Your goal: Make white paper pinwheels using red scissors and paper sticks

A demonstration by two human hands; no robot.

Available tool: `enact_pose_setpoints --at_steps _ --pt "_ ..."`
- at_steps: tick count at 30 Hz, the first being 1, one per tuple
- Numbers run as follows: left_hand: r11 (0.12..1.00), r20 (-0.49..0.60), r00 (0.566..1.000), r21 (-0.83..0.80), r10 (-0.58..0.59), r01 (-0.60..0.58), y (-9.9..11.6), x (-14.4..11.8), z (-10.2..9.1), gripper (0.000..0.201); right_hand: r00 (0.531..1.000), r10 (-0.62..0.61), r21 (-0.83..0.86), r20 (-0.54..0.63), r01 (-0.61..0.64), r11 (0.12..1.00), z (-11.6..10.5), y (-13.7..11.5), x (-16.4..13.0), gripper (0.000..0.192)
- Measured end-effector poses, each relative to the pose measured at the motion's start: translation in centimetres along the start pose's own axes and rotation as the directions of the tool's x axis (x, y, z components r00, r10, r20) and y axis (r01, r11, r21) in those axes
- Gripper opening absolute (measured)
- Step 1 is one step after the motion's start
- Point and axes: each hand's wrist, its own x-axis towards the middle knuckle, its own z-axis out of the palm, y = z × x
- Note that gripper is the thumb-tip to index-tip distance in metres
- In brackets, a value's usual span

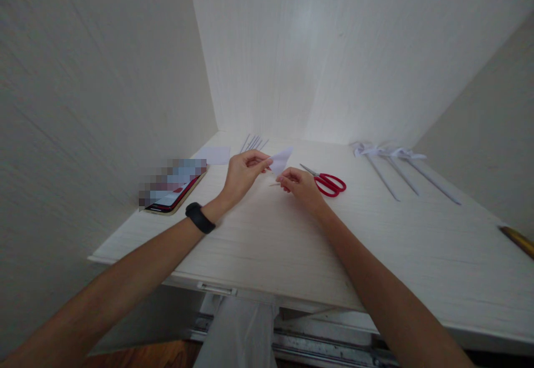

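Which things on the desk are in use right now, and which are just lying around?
In use:
left hand pinching the paper piece
right hand holding a thin stick

Lying about:
scissors
phone
paper sheet
spare sticks
finished paper stems

I see two bare forearms with no sleeves; a plain black band [200,218] wraps the wrist above the left hand [242,174].

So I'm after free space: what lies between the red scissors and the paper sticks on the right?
In the head view, nothing: bare white tabletop runs from the red scissors to the paper sticks.
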Motion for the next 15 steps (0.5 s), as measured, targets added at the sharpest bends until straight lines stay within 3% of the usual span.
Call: enact_pose_setpoints --at_steps 8,15 --pt "0.995 0.022 0.995 0.008 -0.097 0.097 -1.08 0.66 -0.42 0.027 1.000 0.005 -0.086 0.005 -0.005 0.996 0.11 -0.33 -0.41 0.014" --pt "0.989 0.011 0.994 0.104 -0.107 0.106 -0.43 0.46 -0.39 0.020 1.000 -0.014 -0.175 0.024 0.018 0.984 0.02 -0.45 -0.38 0.013"
